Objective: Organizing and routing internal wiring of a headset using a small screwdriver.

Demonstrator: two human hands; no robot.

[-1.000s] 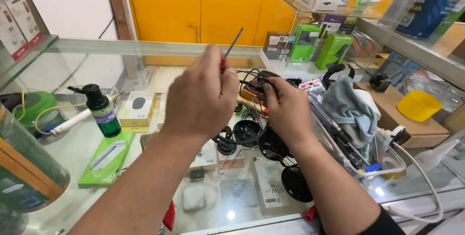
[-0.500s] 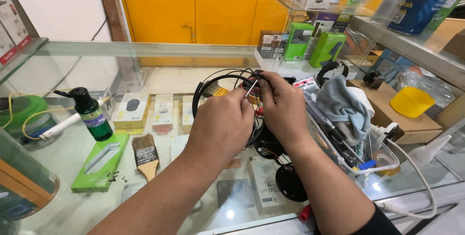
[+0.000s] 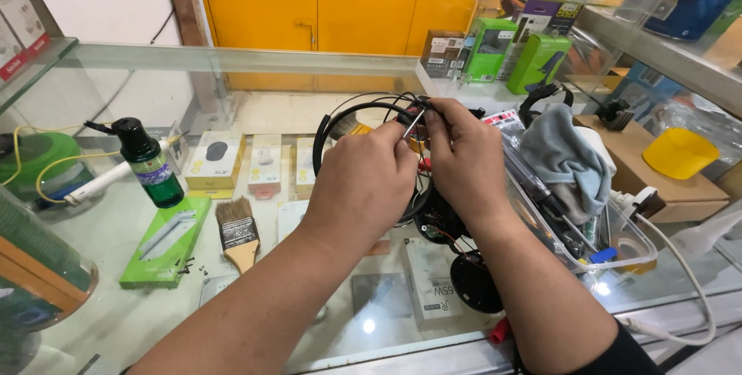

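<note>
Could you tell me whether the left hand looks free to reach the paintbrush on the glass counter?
Probably yes: the paintbrush lies in the open just left of the left hand, with nothing between them. That hand would first have to let go of the thin tool.

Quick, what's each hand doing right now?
Left hand: closed on a thin metal tool.
Right hand: closed on the black headphones' headband.
</note>
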